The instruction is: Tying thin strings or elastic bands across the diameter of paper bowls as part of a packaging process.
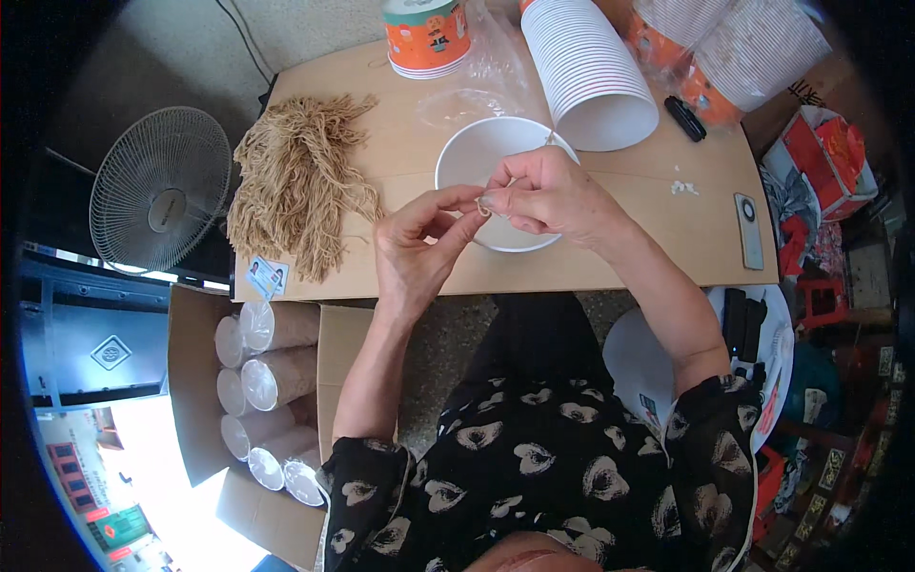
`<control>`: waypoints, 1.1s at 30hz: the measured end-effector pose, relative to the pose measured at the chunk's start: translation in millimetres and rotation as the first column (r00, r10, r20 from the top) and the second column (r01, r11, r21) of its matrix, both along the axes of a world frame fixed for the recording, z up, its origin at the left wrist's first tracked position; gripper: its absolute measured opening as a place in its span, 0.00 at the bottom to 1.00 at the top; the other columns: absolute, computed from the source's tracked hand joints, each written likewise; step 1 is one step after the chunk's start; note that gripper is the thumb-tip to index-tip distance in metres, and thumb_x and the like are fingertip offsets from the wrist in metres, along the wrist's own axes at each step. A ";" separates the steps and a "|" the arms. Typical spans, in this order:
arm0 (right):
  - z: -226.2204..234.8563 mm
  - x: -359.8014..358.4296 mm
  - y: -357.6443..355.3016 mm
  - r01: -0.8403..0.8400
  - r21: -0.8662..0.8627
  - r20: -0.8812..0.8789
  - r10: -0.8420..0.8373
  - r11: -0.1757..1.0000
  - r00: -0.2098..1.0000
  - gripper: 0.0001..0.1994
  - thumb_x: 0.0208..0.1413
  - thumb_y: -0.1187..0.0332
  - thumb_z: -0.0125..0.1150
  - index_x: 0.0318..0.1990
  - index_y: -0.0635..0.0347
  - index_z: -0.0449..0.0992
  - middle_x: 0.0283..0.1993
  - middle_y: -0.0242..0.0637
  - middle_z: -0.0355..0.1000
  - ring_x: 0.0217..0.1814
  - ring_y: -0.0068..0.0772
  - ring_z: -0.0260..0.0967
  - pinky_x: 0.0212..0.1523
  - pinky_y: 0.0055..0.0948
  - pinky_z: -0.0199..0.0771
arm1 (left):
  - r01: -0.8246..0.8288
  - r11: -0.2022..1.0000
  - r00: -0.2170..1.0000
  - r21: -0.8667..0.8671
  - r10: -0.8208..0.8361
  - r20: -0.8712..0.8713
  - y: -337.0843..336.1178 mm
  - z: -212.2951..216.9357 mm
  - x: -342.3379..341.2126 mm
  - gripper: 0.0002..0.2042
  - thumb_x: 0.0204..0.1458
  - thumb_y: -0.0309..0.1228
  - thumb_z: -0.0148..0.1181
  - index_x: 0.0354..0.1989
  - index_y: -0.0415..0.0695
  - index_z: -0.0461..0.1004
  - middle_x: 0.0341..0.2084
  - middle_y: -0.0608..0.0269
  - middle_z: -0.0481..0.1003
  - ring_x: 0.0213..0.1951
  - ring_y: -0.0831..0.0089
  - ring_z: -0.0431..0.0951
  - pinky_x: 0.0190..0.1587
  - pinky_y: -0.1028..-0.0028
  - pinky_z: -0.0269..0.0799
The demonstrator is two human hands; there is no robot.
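Note:
My left hand (416,243) and my right hand (558,198) meet over a white paper bucket (461,153) at the table's front. The fingertips of both are pinched together on a thin beige cord (483,209), which shows as a small loop between them. A bit of similar cord shows at the bucket's far right rim. The bucket's mouth faces up toward me, and my right hand covers part of it. To the left of my left hand lies a big heap of beige cords (295,181), some hanging over the table's edge.
Nested white buckets (600,86) lie at the back, beside an orange-and-green bucket (428,43) and clear plastic film (486,81). A phone (749,232) and a black object (685,118) rest at right. A carton of wrapped cups (276,381) and a fan (162,191) stand left.

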State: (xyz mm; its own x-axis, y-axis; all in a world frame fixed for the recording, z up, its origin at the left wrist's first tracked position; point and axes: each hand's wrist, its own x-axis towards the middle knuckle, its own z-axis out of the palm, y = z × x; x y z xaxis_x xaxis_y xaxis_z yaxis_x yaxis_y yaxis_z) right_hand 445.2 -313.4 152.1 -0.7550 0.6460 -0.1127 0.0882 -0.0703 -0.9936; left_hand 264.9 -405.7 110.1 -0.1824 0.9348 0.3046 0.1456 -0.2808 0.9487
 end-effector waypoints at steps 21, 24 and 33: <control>-13.5 1.0 -6.1 0.368 0.641 -0.203 -0.314 0.674 0.927 0.09 0.56 0.74 0.66 0.45 0.63 0.78 0.37 0.32 0.74 0.39 0.23 0.71 0.40 0.23 0.71 | 0.301 0.891 0.936 -0.340 -0.208 0.283 7.9 20.8 -28.6 0.08 0.57 0.30 0.68 0.41 0.40 0.83 0.33 0.65 0.83 0.31 0.82 0.81 0.30 0.83 0.70; -16.9 2.1 -23.4 0.385 0.905 -0.298 -0.373 0.183 0.879 0.12 0.45 0.73 0.73 0.39 0.55 0.80 0.39 0.33 0.74 0.41 0.36 0.72 0.42 0.36 0.69 | 0.340 0.868 0.898 -0.363 -0.184 0.401 9.3 17.3 -30.4 0.08 0.56 0.29 0.69 0.40 0.40 0.83 0.32 0.64 0.83 0.30 0.82 0.80 0.28 0.84 0.69; -35.4 -11.9 -38.3 0.369 0.929 -0.352 -0.375 -0.027 0.858 0.10 0.43 0.73 0.73 0.33 0.56 0.79 0.33 0.28 0.73 0.36 0.31 0.69 0.43 0.35 0.63 | 0.372 0.847 0.845 -0.381 -0.139 0.517 10.6 12.0 -26.8 0.08 0.56 0.28 0.68 0.41 0.39 0.83 0.31 0.63 0.83 0.28 0.80 0.82 0.26 0.85 0.69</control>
